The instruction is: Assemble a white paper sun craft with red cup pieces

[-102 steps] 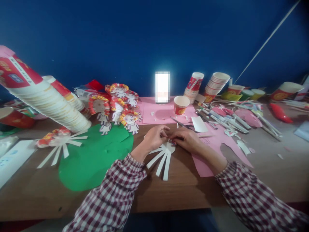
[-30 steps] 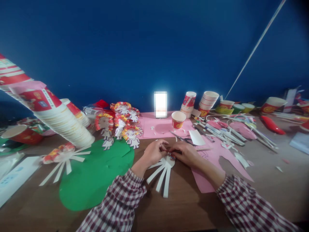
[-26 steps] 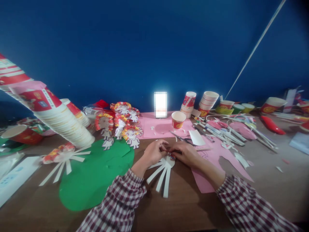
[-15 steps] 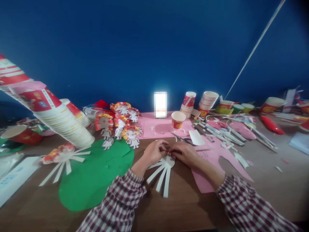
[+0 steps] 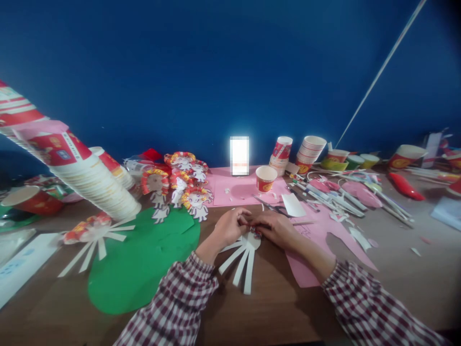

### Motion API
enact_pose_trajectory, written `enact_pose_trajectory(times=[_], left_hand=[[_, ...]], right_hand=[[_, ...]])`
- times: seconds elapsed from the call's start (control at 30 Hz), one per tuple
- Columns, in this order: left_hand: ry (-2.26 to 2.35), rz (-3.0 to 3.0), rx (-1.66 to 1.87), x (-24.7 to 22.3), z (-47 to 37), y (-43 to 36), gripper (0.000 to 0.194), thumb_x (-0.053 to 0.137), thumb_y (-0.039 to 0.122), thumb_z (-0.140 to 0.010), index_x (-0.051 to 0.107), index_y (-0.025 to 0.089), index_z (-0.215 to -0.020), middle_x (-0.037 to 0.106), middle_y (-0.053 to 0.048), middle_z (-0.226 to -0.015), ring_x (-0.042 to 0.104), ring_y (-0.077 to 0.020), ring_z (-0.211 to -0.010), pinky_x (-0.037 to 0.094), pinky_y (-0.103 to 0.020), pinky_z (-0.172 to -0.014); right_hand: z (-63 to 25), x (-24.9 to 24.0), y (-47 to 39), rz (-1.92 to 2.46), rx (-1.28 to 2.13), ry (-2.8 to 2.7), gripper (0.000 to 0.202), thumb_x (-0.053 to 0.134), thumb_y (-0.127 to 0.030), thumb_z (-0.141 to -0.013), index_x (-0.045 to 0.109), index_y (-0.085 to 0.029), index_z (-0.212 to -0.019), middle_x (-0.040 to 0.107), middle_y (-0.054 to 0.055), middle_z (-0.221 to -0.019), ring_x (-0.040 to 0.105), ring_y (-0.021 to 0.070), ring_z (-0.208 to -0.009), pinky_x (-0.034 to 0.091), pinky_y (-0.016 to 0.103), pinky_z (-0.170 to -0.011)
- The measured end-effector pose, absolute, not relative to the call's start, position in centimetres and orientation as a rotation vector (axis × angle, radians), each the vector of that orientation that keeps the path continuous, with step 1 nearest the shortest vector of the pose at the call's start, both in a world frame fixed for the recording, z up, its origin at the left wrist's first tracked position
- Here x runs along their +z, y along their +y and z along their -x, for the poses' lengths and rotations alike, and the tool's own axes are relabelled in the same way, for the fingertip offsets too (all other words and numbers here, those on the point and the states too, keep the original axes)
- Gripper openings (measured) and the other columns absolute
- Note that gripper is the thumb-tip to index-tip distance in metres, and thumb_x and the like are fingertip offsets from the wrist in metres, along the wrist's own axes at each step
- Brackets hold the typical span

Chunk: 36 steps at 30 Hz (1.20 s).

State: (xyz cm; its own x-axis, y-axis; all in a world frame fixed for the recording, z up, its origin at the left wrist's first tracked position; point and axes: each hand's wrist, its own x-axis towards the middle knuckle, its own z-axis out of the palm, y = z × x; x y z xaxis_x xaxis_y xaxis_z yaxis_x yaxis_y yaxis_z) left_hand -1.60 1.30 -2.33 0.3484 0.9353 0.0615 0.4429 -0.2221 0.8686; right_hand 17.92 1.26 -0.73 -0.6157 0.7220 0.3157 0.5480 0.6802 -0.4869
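A paper cup cut into white strips point(image 5: 245, 262) lies splayed on the table in front of me, its round base point(image 5: 254, 241) just below my fingers. My left hand point(image 5: 231, 226) is closed at its far left edge, fingertips pinched together. From the other side my right hand point(image 5: 272, 228) meets it, thumb and fingers closed at a small red patterned part point(image 5: 256, 232) of the cup. Both sets of fingertips come together there and hide most of what they hold. A similar cut cup with curled red and yellow strips point(image 5: 88, 228) rests to the left.
A green paper shape point(image 5: 144, 274) lies left of my arms. Behind it stand several paper lion-like figures point(image 5: 180, 180). Stacked paper cups point(image 5: 97, 185) lean at far left. A single cup point(image 5: 266, 179), scissors point(image 5: 277, 207), pink paper point(image 5: 306, 259) and pens point(image 5: 324, 194) lie beyond and right.
My hands and the cut cup stay almost in place; only the right fingers shift very slightly.
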Motion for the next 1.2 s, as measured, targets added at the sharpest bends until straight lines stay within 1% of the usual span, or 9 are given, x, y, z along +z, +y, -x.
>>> enact_pose_trajectory(times=[0.3,0.53,1.2], left_hand=[[1.204,-1.812,0.767,-2.17,1.66,1.27,0.040,0.064,0.022,-0.070,0.058,0.014,-0.109,0.067,-0.006,-0.081,0.063,-0.0173,-0.075,0.049,-0.026,-0.068],[1.216,-1.797,0.783,-1.93,1.54,1.16,0.040,0.065,0.023,-0.070,0.058,0.014,-0.108,0.067,-0.007,-0.082,0.063,-0.0179,-0.077,0.049,-0.027,-0.070],[1.211,-1.815,0.766,-1.92,1.59,1.18,0.039,0.065,0.025,-0.071,0.059,0.014,-0.108,0.068,-0.007,-0.082,0.064,-0.0185,-0.077,0.050,-0.028,-0.070]], right_hand=[[-17.95,-0.70,1.27,0.976,0.471,-2.411,0.017,0.056,-0.017,-0.084,0.068,-0.024,-0.096,0.069,0.004,-0.093,0.061,0.0169,-0.089,0.045,0.028,-0.077],[-18.02,-0.98,1.33,0.992,0.464,-2.411,0.019,0.057,-0.013,-0.081,0.067,-0.024,-0.093,0.069,0.002,-0.093,0.061,0.0169,-0.088,0.045,0.028,-0.078],[-17.95,-0.59,1.23,1.018,0.488,-2.408,0.017,0.058,-0.012,-0.081,0.067,-0.023,-0.092,0.069,0.001,-0.093,0.061,0.0159,-0.087,0.044,0.026,-0.077]])
